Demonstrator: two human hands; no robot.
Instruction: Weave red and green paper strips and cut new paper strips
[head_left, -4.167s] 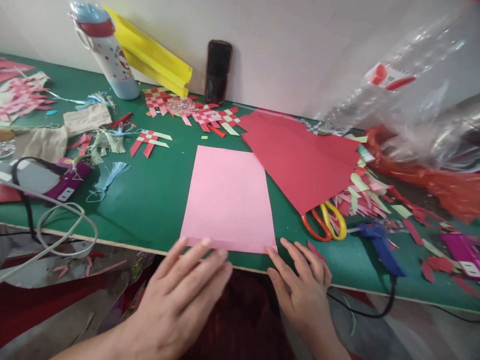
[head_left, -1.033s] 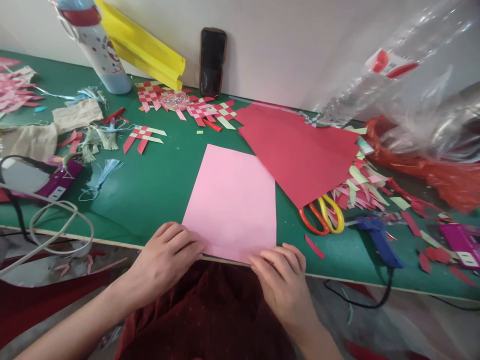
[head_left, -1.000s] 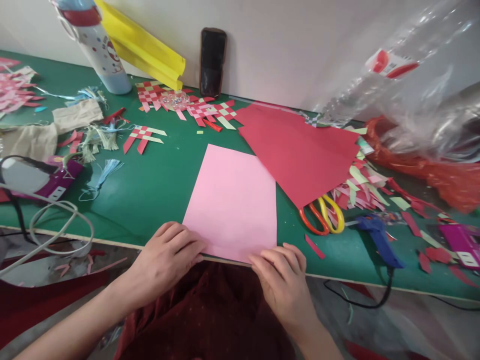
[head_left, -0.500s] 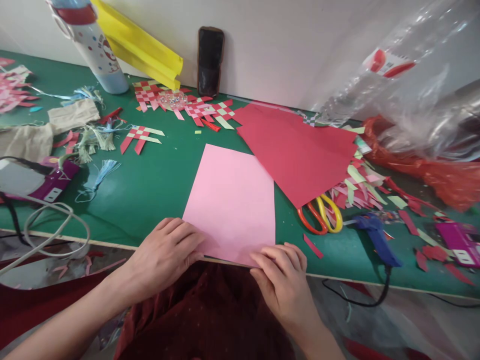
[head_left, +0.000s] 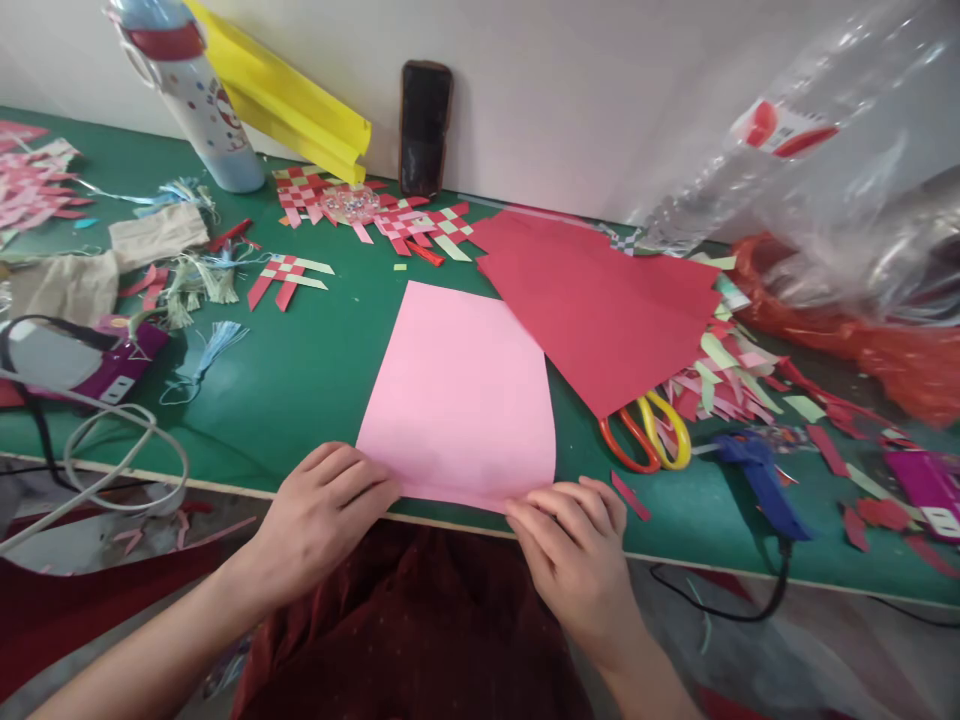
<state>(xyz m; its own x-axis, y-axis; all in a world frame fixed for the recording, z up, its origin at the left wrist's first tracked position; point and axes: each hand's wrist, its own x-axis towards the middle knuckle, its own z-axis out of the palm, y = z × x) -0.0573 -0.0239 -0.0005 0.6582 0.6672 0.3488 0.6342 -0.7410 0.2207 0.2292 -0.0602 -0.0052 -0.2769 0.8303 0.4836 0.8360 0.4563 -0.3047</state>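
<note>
A sheet of pink paper (head_left: 461, 390) lies before me near the front edge of the green table (head_left: 300, 385). My left hand (head_left: 334, 505) is closed on its near left corner, fingers on top and the thumb out of sight. At the near right corner my right hand (head_left: 574, 535) pinches the sheet between thumb and fingers. A narrow strip along the near edge looks turned up between the two hands, and the right side bows slightly. Sheets of red paper (head_left: 592, 310) lie right beside the pink one, touching or overlapping its far right side.
Scissors (head_left: 667, 430) with red and yellow handles stick out from under the red sheets. A blue glue gun (head_left: 761, 475) lies right of them. Woven paper pieces (head_left: 285, 275), a bottle (head_left: 214, 130) and a phone (head_left: 424, 128) stand or lie farther back. Cables (head_left: 124, 470) coil at left.
The near edge of the pink paper has come up and away from the table's front edge, curling into a narrow fold. Both hands have shifted slightly with it; the view has moved a little.
</note>
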